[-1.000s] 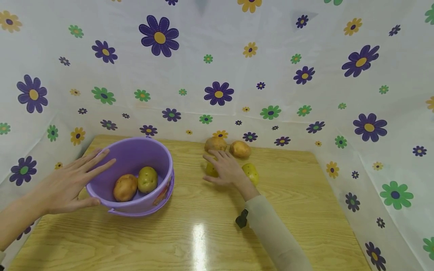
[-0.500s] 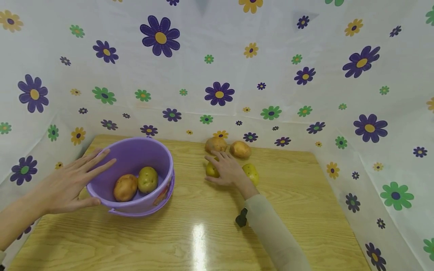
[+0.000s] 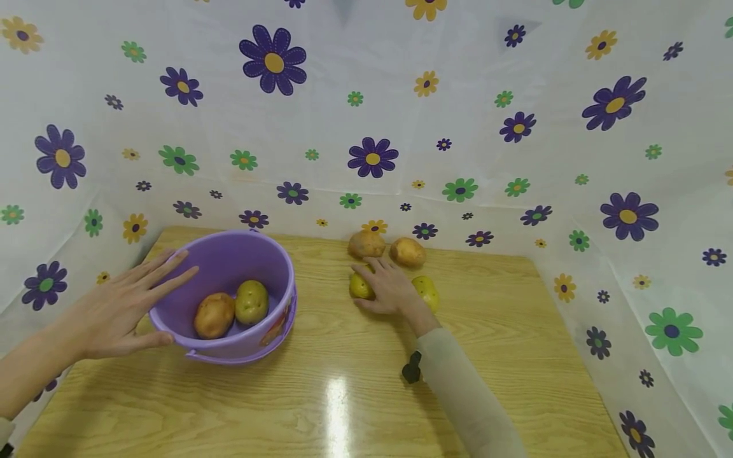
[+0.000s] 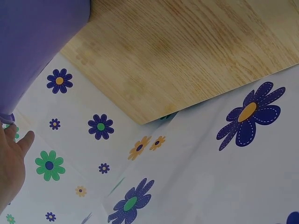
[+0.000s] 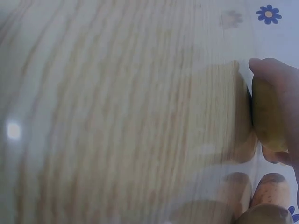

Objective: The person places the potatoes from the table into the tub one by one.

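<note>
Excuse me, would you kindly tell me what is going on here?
A person's right hand grips a green potato on the table. The left hand, fingers spread, is at the rim of a purple bucket holding one brown potato and another green one. Two brown potatoes and a third green one lie nearby.

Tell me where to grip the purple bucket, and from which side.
Grip the handle near its middle, probably from the near right. It hangs folded down outside there, apparently within easy reach. The bucket stands upright with a brown potato and a green potato inside, so lifting by the handle should keep it mouth-up.
</note>
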The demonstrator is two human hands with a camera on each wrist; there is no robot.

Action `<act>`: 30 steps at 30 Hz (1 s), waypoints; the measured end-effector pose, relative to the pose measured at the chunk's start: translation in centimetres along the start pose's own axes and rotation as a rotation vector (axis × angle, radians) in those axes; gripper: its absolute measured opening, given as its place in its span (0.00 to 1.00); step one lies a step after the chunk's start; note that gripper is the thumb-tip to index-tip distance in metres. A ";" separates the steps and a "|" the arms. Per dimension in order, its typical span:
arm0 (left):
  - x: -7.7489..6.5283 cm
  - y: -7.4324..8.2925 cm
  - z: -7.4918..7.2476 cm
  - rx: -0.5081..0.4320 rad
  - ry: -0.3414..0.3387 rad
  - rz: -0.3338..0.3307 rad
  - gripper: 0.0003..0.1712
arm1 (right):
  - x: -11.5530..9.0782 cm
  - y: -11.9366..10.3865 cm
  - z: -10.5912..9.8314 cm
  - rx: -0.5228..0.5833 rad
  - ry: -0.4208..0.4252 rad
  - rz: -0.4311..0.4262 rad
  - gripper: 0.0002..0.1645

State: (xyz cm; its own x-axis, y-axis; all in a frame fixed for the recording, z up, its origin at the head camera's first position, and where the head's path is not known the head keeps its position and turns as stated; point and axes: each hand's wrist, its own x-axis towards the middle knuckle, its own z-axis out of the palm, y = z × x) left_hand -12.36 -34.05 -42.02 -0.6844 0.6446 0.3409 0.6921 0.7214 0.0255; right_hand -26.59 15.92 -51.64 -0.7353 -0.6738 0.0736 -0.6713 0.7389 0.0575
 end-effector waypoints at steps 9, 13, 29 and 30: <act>0.0 0.0 0.0 -0.009 0.006 -0.001 0.60 | -0.2 0.1 -0.1 -0.001 0.023 -0.009 0.47; 0.1 0.1 0.0 -0.015 -0.001 -0.010 0.59 | -0.3 0.0 -0.2 0.000 0.021 -0.006 0.46; 0.2 0.0 0.0 0.002 -0.005 0.002 0.60 | -0.4 -0.6 -0.4 0.017 -0.007 0.025 0.45; 0.2 0.0 0.0 0.002 -0.005 0.001 0.60 | -0.4 -0.6 -0.4 0.014 -0.004 0.025 0.45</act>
State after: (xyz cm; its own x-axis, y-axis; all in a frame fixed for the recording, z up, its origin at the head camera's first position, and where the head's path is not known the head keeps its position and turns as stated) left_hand -12.48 -33.97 -41.95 -0.6847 0.6468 0.3360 0.6925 0.7211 0.0230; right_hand -25.82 15.71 -51.31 -0.7523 -0.6549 0.0709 -0.6538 0.7555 0.0420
